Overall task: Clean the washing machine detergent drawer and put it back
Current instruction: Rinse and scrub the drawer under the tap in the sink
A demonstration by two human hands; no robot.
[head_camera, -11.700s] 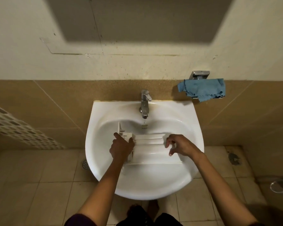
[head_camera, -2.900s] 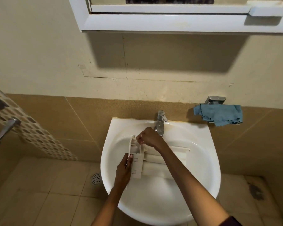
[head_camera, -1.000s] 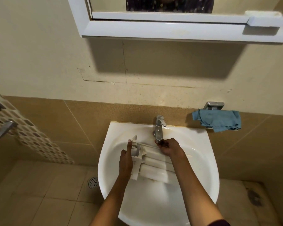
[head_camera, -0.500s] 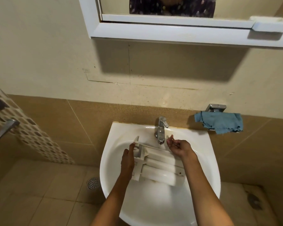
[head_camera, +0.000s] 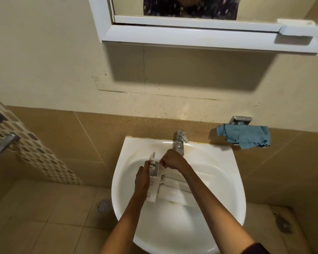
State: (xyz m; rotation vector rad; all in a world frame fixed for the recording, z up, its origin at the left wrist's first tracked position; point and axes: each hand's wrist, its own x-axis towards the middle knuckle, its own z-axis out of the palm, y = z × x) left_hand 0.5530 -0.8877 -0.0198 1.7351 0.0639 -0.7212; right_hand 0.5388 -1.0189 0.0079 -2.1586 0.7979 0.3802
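The left hand (head_camera: 142,177) is being laid flat, fingers straight and pointing away, against the outer face of the front panel of the drawer (head_camera: 173,194). The right hand (head_camera: 171,160) is being held just below the tap (head_camera: 180,142), fingers curled tight and pinching the drawer's far corner behind that panel. The drawer is being rested in the sink (head_camera: 174,228), panel on edge at the left, its white, lengthwise-ribbed body lying across the bowl to the right.
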